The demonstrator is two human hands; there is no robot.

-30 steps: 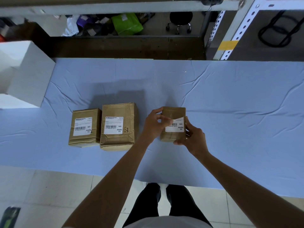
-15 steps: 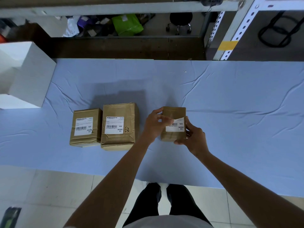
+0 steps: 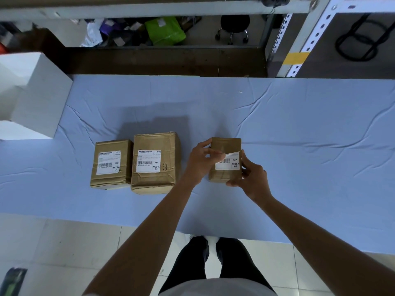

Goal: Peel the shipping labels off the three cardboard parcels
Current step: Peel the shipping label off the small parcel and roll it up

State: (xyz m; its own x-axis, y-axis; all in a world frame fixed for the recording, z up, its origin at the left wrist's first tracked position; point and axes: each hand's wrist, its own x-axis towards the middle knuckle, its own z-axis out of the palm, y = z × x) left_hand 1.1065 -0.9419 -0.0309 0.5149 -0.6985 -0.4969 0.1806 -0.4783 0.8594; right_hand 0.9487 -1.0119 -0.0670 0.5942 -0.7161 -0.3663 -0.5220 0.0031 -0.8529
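A: Eyes on the small right-hand parcel [image 3: 224, 144], set apart to the right of the other two on the surface [image 3: 299, 146]. The left hand [image 3: 199, 162] has its grip pinched on the top left corner of the shipping label [image 3: 226, 165], and that corner is curled up off the cardboard.

B: And the right hand [image 3: 252, 178] is the anchor: fingers wrapped round the parcel's right side, thumb along the edge. The lower half of the label lies flat, barcode showing.

A: Over to the left, the middle parcel [image 3: 156, 180] and the left-hand parcel [image 3: 111, 180] sit side by side, just about touching. Each wears a full white label, on the middle one [image 3: 149, 161] and the left one [image 3: 108, 163], both stuck down.

B: The surface is draped in a pale blue cloth, creased all over. A white box [image 3: 36, 99] stands on its far left end.

A: Beyond it there is a white perforated shelving upright [image 3: 307, 37] with a band of yellow tape [image 3: 296, 58], a black wheeled stool [image 3: 234, 24], and a bright green bag [image 3: 165, 30] among packets on the floor.

B: Pale floor tiles [image 3: 64, 248] on the near side, where the person stands in dark trousers [image 3: 192, 263].
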